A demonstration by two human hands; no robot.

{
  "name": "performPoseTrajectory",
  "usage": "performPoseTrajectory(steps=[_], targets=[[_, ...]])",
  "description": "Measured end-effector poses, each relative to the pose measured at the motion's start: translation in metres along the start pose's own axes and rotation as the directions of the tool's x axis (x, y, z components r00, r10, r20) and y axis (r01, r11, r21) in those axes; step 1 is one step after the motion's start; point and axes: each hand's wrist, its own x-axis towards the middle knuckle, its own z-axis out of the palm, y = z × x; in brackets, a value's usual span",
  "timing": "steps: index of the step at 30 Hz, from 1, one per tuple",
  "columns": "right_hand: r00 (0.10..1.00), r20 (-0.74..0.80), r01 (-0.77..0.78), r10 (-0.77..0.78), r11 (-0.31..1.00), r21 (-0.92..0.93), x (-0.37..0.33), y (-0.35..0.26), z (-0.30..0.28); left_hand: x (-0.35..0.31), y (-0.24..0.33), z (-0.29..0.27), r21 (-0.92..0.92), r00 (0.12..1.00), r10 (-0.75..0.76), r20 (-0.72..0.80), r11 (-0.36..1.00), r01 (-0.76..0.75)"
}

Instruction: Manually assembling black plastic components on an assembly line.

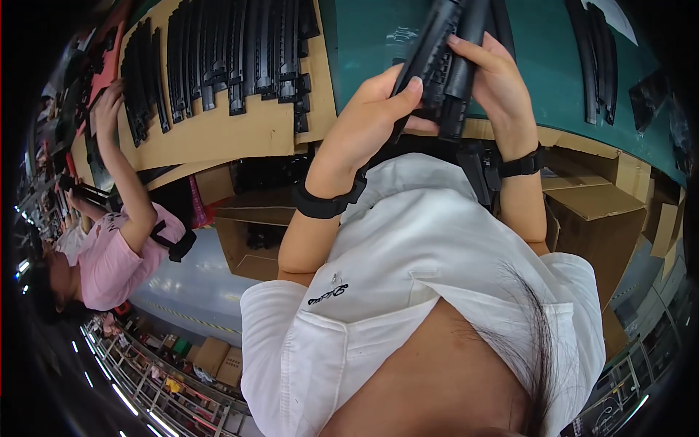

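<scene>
My left hand (368, 116) and right hand (502, 86) grip black strips (464, 69). I should support both evenly, squeezing gently.

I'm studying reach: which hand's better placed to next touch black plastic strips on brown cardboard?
Left hand, probably: nearer those strips than the right hand, though both hold long black plastic pieces.

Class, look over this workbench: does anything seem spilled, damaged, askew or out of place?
Nothing clearly stands out; no spill or damage shows. The black strips on the cardboard end unevenly but lie roughly side by side, and the left hand and right hand hold long black parts.
</scene>
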Motion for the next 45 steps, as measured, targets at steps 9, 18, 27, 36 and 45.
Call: performPoseTrajectory(steps=[9, 18, 27, 36, 45], targets=[[0.913, 0.069, 0.388, -0.402, 0.804, -0.451, -0.01, -0.053, 0.047, -0.039, 0.02, -0.045, -0.076, 0.978, 0.092, 0.188, 0.994, -0.079], [0.904, 0.257, 0.411, -0.341, 0.529, -0.742, -0.009, -0.079, -0.006, -0.059, -0.006, -0.092, -0.626, 0.878, 0.134, 0.46, 0.75, 0.214], [0.965, 0.144, 0.245, -0.219, 0.556, -0.794, 0.002, -0.096, -0.095, -0.07, -0.015, -0.087, -0.709, 0.93, 0.29, 0.228, 0.703, -0.045], [0.771, 0.629, 0.519, 0.099, 0.474, -0.711, -0.037, -0.105, 0.01, -0.061, 0.008, -0.05, -0.1, 0.968, -0.192, -0.16, 0.979, 0.177], [0.785, 0.597, 0.475, 0.165, 0.458, -0.751, -0.052, -0.102, 0.008, -0.054, -0.016, -0.06, -0.232, 0.753, -0.215, 0.622, 0.867, 0.44]])
